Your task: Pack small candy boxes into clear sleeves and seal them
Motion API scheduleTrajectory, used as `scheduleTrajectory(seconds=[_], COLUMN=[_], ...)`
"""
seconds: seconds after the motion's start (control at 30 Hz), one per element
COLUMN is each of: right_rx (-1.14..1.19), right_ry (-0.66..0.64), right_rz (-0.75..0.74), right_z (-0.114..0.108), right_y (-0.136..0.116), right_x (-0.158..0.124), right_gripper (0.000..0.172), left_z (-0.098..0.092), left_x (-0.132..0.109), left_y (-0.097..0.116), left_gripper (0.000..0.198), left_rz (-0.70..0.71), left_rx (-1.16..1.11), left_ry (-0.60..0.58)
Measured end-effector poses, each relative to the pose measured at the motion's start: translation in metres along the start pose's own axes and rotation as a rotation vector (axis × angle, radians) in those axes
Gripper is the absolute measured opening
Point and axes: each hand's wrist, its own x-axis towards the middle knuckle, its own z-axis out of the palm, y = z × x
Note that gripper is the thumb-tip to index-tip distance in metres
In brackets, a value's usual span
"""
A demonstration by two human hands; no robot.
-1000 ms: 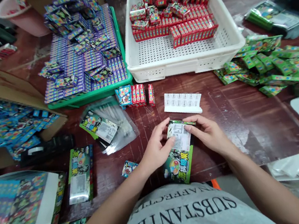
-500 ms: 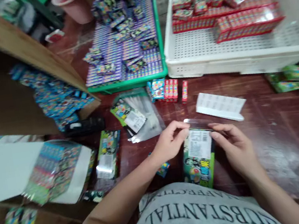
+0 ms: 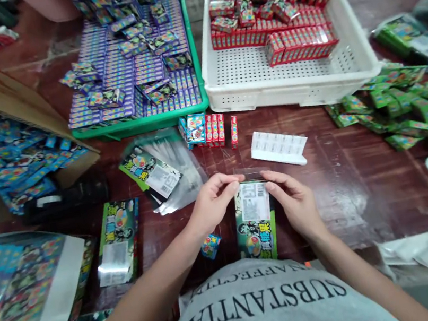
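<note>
A green and black printed packet (image 3: 257, 232) with a white barcode label lies before me, its clear plastic flap at the far end. My left hand (image 3: 217, 195) pinches the flap's left corner between thumb and fingertips. At the opposite corner, my right hand (image 3: 292, 197) grips the same flap in a pinch. Just beyond both hands rests a folded white card strip (image 3: 278, 148). Below my left wrist is a small blue candy box (image 3: 211, 246). Small red boxes (image 3: 215, 129) and blue boxes (image 3: 195, 128) stand in a row farther off.
A green tray (image 3: 140, 126) of purple boxes and a white perforated crate (image 3: 292, 90) of red boxes stand at the back. Plastic bags with a printed card (image 3: 151, 172) and another packet (image 3: 117, 239) lie left. Green boxes (image 3: 410, 104) are piled right; a cardboard carton (image 3: 19, 93) stands far left.
The camera view has turned right, so everything appears shifted left and more of the green boxes shows. Both hands keep their pinch on the packet's flap, which looks flatter.
</note>
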Motion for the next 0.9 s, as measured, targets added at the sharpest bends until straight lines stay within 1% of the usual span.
scheduleTrajectory(seconds=[0.07,0.1,0.17,0.2,0.23,0.3,0.37,0.47,0.53,0.63,0.73,0.83,0.9], right_rx=[-0.019,-0.019,-0.028,-0.042,-0.061,-0.107,-0.112,-0.063,-0.018,0.033,0.050,0.023,-0.057], right_ry=[-0.030,-0.034,-0.067,-0.102,-0.145,-0.227,-0.245,-0.216,-0.217,-0.267,-0.346,-0.426,-0.480], right_rz=[-0.095,-0.125,-0.141,-0.139,-0.136,-0.120,-0.051,0.147,0.250,0.297,0.251,0.134,0.023], right_z=[-0.007,-0.010,-0.016,-0.019,-0.022,-0.027,-0.029,-0.031,-0.032,-0.036,-0.043,-0.052,-0.062], right_y=[-0.003,-0.004,-0.007,-0.009,-0.012,-0.020,-0.028,-0.036,-0.038,-0.038,-0.036,-0.034,-0.033], right_x=[0.004,0.005,0.010,0.012,0.015,0.021,0.026,0.031,0.035,0.040,0.042,0.039,0.042], right_gripper=[0.017,0.020,0.027,0.028,0.024,0.011,0.007,0.014,0.018,0.019,0.017,0.016,0.016], left_z=[0.000,0.000,-0.002,-0.003,-0.004,-0.004,-0.003,0.000,0.001,-0.001,-0.005,-0.005,-0.002], left_x=[0.001,0.002,0.003,0.004,0.005,0.007,0.011,0.017,0.021,0.025,0.025,0.027,0.031], left_y=[0.001,0.003,0.006,0.009,0.011,0.017,0.022,0.031,0.037,0.041,0.039,0.035,0.033], left_gripper=[0.027,0.030,0.027,0.023,0.020,0.019,0.016,0.012,0.012,0.014,0.017,0.017,0.014], left_rz=[-0.002,0.001,0.003,-0.001,-0.005,-0.016,-0.026,-0.060,-0.090,-0.131,-0.128,-0.072,-0.022], left_rx=[-0.003,0.013,0.088,0.133,0.175,0.241,0.280,0.313,0.317,0.296,0.274,0.271,0.318], left_ry=[0.008,0.003,-0.024,-0.044,-0.063,-0.095,-0.121,-0.141,-0.147,-0.193,-0.275,-0.326,-0.350])
